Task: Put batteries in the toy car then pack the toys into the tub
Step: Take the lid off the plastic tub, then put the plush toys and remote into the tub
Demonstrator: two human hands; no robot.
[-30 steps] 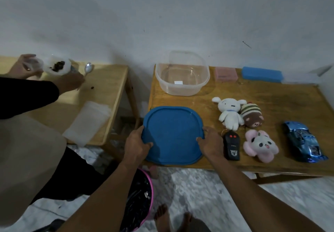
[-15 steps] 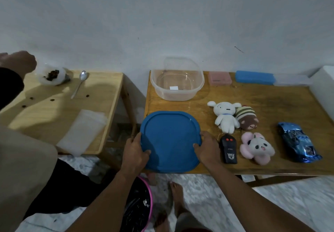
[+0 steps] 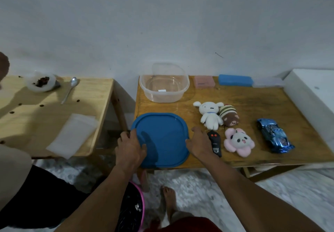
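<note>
A blue lid [image 3: 162, 137] lies flat at the front left corner of the wooden table [image 3: 253, 101]. My left hand [image 3: 131, 145] grips its left edge and my right hand [image 3: 197, 142] holds its right edge. The clear tub [image 3: 164, 85] stands open behind the lid, with nothing in it. To the right lie a black remote [image 3: 215, 144], a white plush [image 3: 209, 115], a striped brown plush [image 3: 229, 117], a pink panda plush [image 3: 239, 141] and the blue toy car [image 3: 274, 135].
A pink box [image 3: 204, 81] and a blue case [image 3: 235, 80] lie along the wall. A white block [image 3: 312, 94] stands at the right. A second table [image 3: 54, 108] at the left holds a bowl [image 3: 41, 82], a spoon [image 3: 69, 89] and a white sheet [image 3: 72, 135]. Another person's body [image 3: 10, 177] is at the far left.
The view has shifted, so everything sits lower and left in frame. The other person's hands have left the bowl on the left table. My hands stay on the lid.
</note>
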